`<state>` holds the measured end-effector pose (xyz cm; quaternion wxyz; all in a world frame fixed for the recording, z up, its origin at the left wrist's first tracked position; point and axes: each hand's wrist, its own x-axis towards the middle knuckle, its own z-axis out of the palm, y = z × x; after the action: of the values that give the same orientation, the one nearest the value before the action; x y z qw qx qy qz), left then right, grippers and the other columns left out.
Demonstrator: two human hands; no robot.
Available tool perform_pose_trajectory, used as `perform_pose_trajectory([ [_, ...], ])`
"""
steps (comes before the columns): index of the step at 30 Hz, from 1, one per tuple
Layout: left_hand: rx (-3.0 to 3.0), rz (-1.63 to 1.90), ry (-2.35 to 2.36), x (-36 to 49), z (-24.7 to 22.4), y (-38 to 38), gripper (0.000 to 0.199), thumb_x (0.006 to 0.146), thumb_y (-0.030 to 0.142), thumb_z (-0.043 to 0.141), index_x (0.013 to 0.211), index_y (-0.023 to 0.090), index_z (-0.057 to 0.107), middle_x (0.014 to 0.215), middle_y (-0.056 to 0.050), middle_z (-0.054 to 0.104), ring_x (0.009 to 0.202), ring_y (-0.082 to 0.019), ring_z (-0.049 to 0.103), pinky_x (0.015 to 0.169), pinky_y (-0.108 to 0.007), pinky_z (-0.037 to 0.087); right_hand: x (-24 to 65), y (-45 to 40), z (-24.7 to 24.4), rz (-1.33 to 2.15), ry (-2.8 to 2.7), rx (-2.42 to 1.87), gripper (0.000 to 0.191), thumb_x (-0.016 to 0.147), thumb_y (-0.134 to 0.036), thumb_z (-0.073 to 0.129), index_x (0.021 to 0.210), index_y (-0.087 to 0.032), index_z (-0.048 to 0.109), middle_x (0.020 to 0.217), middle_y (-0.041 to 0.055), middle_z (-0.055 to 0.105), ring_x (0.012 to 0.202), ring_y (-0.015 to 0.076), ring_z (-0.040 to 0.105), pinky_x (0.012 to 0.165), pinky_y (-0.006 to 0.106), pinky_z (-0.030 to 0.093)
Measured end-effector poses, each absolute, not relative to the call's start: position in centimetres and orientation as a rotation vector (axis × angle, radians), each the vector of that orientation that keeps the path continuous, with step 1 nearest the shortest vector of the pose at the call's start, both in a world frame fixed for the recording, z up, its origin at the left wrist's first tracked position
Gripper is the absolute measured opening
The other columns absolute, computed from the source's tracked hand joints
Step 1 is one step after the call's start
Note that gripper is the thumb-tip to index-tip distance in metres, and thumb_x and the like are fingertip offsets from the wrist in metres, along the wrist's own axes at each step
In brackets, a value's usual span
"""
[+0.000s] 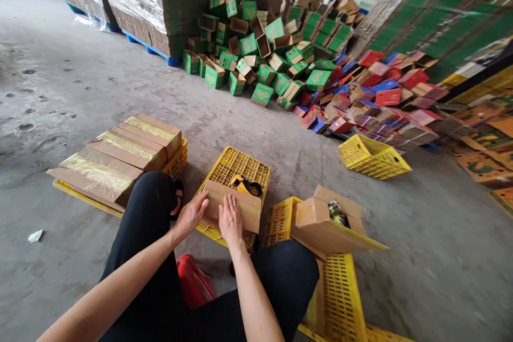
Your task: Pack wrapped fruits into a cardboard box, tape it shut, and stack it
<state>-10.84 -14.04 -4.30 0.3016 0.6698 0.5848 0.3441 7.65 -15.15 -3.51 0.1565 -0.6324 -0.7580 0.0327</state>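
Observation:
A narrow brown cardboard box (250, 212) lies on an upturned yellow plastic crate (218, 163) between my knees. My left hand (193, 214) touches the box's left end with its fingers stretched out. Flat on the middle of the box rests my right hand (231, 218), fingers extended, holding nothing. Just beyond the box, a yellow and black tape dispenser (244, 185) sits on the crate. To the right, an open cardboard box (324, 232) with something dark and greenish inside stands tilted on other yellow crates (347, 291).
Several taped boxes (114, 163) lie on a yellow crate at left. A yellow crate (374, 155) stands on the floor at right. Behind are heaps of green boxes (262, 93) and red-blue boxes (388, 97), plus wrapped cardboard stacks (136, 2). Something red (192, 280) is beneath me.

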Motion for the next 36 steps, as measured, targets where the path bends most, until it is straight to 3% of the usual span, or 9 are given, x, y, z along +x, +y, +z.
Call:
perform_pose_trajectory([
  [3, 1.951, 0.887, 1.56, -10.7, -5.0, -14.3, 0.054, 0.107, 0.051, 0.035, 0.139, 0.018, 0.064, 0.158, -0.01, 0.052, 0.15, -0.022, 0.044, 0.124, -0.041, 0.038, 11.5, -16.2, -3.6, 0.059, -2.141, -1.905, 0.055, 0.11, -0.034, 0.033, 0.151, -0.003, 0.052, 0.156, 0.0209, 0.052, 0.149, 0.0312, 0.046, 0.123, 0.046, 0.038],
  [6, 2.088, 0.796, 1.612, -10.7, -5.3, -14.4, 0.055, 0.109, 0.049, 0.031, 0.139, 0.017, 0.064, 0.158, -0.013, 0.051, 0.151, -0.024, 0.043, 0.124, -0.043, 0.039, 14.8, -16.8, -3.7, 0.056, -2.052, -2.074, 0.058, 0.11, -0.036, 0.029, 0.15, 0.0, 0.052, 0.157, 0.024, 0.05, 0.15, 0.0339, 0.044, 0.122, 0.048, 0.038],
  [11, 2.332, 0.64, 1.667, -9.9, -5.2, -14.0, 0.056, 0.108, 0.049, 0.036, 0.146, 0.013, 0.056, 0.161, -0.02, 0.045, 0.153, -0.032, 0.038, 0.126, -0.055, 0.03, 16.6, -16.9, -4.7, 0.063, -1.932, -2.125, 0.064, 0.11, -0.038, 0.021, 0.152, 0.002, 0.048, 0.159, 0.025, 0.046, 0.152, 0.0339, 0.039, 0.123, 0.048, 0.037],
  [16, 2.439, 0.566, 1.623, -6.7, -4.8, -13.7, 0.064, 0.103, 0.052, 0.047, 0.152, 0.009, 0.05, 0.164, -0.025, 0.036, 0.156, -0.039, 0.029, 0.123, -0.058, 0.031, 16.3, -17.4, -6.1, 0.029, -1.913, -2.023, 0.067, 0.11, -0.04, 0.019, 0.154, 0.003, 0.045, 0.161, 0.0259, 0.043, 0.155, 0.0342, 0.034, 0.125, 0.049, 0.033],
  [24, 2.559, 0.472, 1.252, 0.7, -3.5, -14.0, 0.05, 0.106, 0.035, 0.044, 0.153, 0.022, 0.051, 0.165, -0.012, 0.042, 0.154, -0.029, 0.037, 0.124, -0.052, 0.033, 17.1, -17.3, -8.4, -0.03, -1.904, -1.92, 0.065, 0.109, -0.039, 0.021, 0.153, 0.001, 0.045, 0.159, 0.0292, 0.044, 0.155, 0.0354, 0.033, 0.121, 0.052, 0.038],
  [30, 2.584, 0.495, 1.135, -2.1, -4.0, -12.7, 0.059, 0.106, 0.059, 0.041, 0.151, 0.023, 0.053, 0.163, -0.01, 0.045, 0.152, -0.027, 0.041, 0.122, -0.044, 0.038, 16.9, -16.8, -8.3, -0.083, -1.904, -1.924, 0.07, 0.108, -0.045, 0.02, 0.153, 0.002, 0.045, 0.157, 0.0313, 0.045, 0.153, 0.0378, 0.037, 0.121, 0.053, 0.037],
  [36, 2.506, 0.491, 1.312, -9.3, -4.5, -11.7, 0.08, 0.102, 0.071, 0.036, 0.155, 0.012, 0.046, 0.162, -0.022, 0.042, 0.153, -0.034, 0.039, 0.12, -0.05, 0.039, 15.9, -17.0, -6.8, -0.066, -1.891, -1.992, 0.078, 0.108, -0.052, 0.015, 0.152, 0.005, 0.045, 0.158, 0.0323, 0.044, 0.153, 0.0376, 0.036, 0.123, 0.051, 0.034],
])
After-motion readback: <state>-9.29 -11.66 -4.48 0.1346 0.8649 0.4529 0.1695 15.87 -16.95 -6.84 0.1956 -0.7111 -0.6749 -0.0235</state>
